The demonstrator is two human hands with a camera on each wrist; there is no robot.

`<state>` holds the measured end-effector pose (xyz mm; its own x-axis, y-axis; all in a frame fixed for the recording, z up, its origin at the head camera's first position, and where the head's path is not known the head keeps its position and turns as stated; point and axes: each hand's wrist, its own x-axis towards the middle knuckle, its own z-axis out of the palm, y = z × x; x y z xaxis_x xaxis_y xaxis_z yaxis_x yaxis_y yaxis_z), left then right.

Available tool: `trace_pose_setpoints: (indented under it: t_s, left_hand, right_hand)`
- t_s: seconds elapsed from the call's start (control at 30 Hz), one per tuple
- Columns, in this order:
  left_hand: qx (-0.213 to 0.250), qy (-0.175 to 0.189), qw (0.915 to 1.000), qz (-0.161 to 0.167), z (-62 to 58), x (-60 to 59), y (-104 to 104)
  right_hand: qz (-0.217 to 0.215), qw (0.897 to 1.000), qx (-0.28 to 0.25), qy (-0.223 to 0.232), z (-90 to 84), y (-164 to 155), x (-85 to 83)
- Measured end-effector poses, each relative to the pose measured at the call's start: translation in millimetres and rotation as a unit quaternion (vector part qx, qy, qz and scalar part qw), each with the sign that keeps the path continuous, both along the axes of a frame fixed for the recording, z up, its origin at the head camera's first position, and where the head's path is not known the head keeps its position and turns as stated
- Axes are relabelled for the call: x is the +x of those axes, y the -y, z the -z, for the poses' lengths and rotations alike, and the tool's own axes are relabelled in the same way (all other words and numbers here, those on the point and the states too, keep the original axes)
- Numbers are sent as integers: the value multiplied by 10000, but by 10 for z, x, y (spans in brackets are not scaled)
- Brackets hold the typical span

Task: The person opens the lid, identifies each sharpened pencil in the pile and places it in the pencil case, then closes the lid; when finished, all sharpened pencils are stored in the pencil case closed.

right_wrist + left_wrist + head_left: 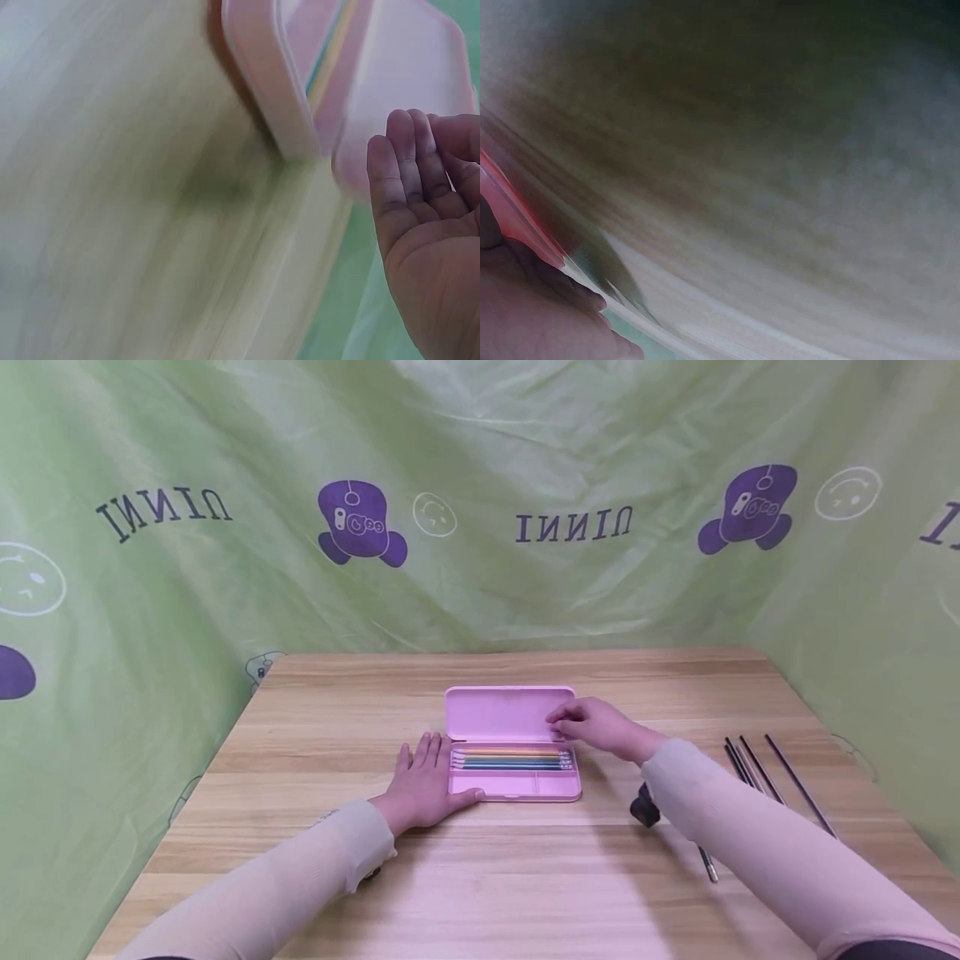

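Observation:
A pink pencil case point(495, 785) lies with its lid point(502, 714) raised at the back. Several pencils point(510, 761) in yellow, blue and dark tones lie side by side in its rear compartment. My left hand point(423, 789) rests spread at the case's left side, with the thumb on the front left corner. Just over the lid's right part hovers my right hand point(600, 727), its fingers point(405, 161) loosely bent and no object visible in them. Whether it touches the lid I cannot tell. In the left wrist view only part of the left hand point(540, 307) shows, blurred.
Several dark pencils point(801, 783) lie on the right of the wooden table point(510, 877), partly hidden by the right sleeve. The end of a pencil point(708, 865) shows below that sleeve. A black object point(644, 807) is by the right wrist. Green printed cloth point(480, 585) hangs around the table.

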<state>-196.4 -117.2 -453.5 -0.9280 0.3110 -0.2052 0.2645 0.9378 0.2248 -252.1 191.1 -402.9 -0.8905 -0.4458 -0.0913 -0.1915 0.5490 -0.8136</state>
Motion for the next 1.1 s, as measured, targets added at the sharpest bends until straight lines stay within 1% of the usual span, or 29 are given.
trace_pose_setpoints:
  t_s: [0.1, 0.2, 0.4, 0.5, 0.63, 0.73, 0.8, 0.87, 0.97, 1.1]
  left_hand:
    - [62, -45, 10000, 19, -16, 20, 9]
    - [52, -13, 10000, 2, -24, 37, 20]
    - [32, -20, 10000, -6, -37, 59, 36]
    - [51, -41, 10000, -18, -31, 62, 31]
    - [77, -12, 10000, 32, -17, 51, 7]
    - [78, 16, 10000, 42, 1, 29, -5]
    - [93, -3, 10000, 20, 27, 12, -2]
    - [86, -24, 10000, 8, 54, 0, 5]
    - [94, -92, 9999, 15, 73, -7, 11]
    - [102, -112, 9999, 30, 27, 1, -3]
  right_hand:
    - [243, 9990, -282, 261, -6, -192, 40]
    - [536, 9962, -490, 476, 10, -360, 86]
    - [1108, 9865, -986, 694, 29, -642, 214]
    - [1233, 9832, -1136, 722, 19, -791, 289]
    - [1417, 9836, -961, 564, 31, -1058, 437]
    - [1702, 9799, -949, 432, 75, -1247, 542]
    - [1893, 9763, -955, 427, 114, -1342, 603]
    - [2013, 9733, -1007, 453, 156, -1407, 661]
    - [2133, 9720, -849, 492, 208, -1479, 756]
    - [2228, 9715, -662, 466, 264, -1550, 869]
